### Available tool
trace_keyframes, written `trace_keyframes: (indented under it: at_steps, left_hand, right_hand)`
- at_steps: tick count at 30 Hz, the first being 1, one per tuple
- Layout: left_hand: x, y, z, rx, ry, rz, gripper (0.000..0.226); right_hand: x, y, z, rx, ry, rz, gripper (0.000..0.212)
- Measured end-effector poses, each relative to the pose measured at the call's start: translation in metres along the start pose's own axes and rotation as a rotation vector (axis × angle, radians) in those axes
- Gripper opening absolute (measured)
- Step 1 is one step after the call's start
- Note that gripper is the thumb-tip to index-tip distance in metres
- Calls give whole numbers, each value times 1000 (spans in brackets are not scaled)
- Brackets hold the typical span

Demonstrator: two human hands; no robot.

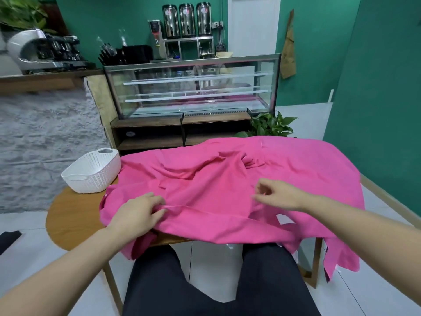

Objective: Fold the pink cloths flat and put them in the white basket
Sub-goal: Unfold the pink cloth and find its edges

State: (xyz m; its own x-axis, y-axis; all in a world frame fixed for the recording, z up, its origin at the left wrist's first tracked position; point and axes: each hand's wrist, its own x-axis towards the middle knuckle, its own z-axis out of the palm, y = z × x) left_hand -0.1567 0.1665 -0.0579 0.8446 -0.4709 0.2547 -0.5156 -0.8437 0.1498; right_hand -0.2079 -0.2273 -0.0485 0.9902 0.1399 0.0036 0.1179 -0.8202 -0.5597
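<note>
From the head camera we see the pink cloth (227, 190) draped rumpled over the round wooden table (68, 215), its right edge hanging off. Our left hand (136, 213) pinches a fold; our right hand (278, 193) hovers loosely curled, holding nothing. The white basket (91, 172) stands at the table's left edge, touching the cloth.

Cloth (227, 190) lay spread over table (68, 215), hanging off near and right edges. Basket (92, 172) stood on table's far left, touching cloth. Display case (191, 87) stood behind table.
</note>
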Motion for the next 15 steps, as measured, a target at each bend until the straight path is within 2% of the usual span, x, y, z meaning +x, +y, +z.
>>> trace_keyframes:
  at_steps: [3,4,5,7,8,10,11,15]
  left_hand:
    - [-1,11,-1,-54,52,5,10]
    - [-2,14,-1,-66,68,2,13]
    - [-1,17,-1,-75,79,1,17]
    - [1,18,-2,-93,62,3,24]
    - [2,18,-4,-101,48,-1,27]
    - [2,19,-9,-97,39,2,44]
    - [1,20,-12,-65,29,10,56]
    - [-8,22,-24,198,-131,35,81]
  right_hand:
    - [-11,-12,29,-240,-163,-40,67]
    - [-11,-14,40,-364,-188,-82,74]
    - [-10,-14,49,-480,-193,-123,70]
    - [-6,-15,62,-641,-157,-177,41]
    - [-5,-16,66,-646,-135,-188,26]
    - [-4,-17,71,-520,-94,-175,7]
    - [-4,-18,71,-409,-64,-148,4]
    - [3,-25,59,73,181,123,21]
